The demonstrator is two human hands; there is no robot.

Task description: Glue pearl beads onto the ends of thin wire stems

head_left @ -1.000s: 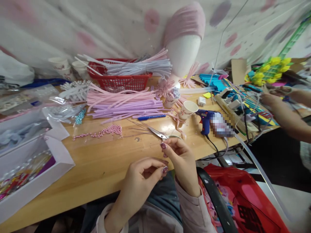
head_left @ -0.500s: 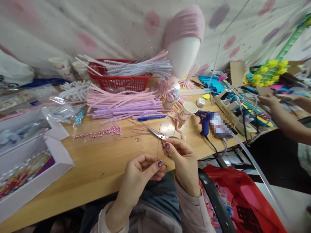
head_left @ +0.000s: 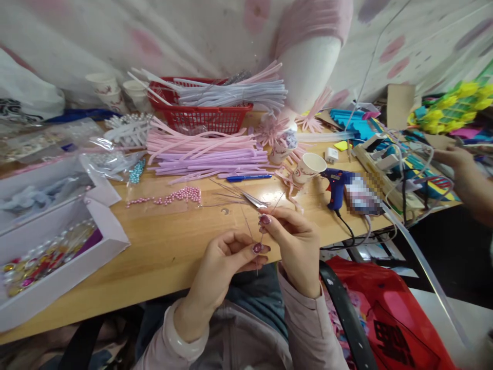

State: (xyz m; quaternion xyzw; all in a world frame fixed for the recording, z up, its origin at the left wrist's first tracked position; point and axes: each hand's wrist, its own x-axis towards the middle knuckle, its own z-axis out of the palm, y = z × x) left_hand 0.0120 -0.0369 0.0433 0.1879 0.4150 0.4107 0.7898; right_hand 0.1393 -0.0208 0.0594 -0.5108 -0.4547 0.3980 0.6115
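Change since earlier frame: both hands sit slightly higher over the bench (head_left: 162, 257) edge, wire now crossed between them. Left hand (head_left: 223, 262): fingers curled, thumb and forefinger pinching a thin wire (head_left: 257, 253) near its lower end. Right hand (head_left: 295, 244): pinching the same wire higher up, just beside the left. Scissors (head_left: 252, 199): on the bench just beyond the hands. Pink bead strand (head_left: 173, 196): left of scissors. Blue glue gun (head_left: 337, 184): right. Pipe cleaners (head_left: 208, 156): heaped behind.
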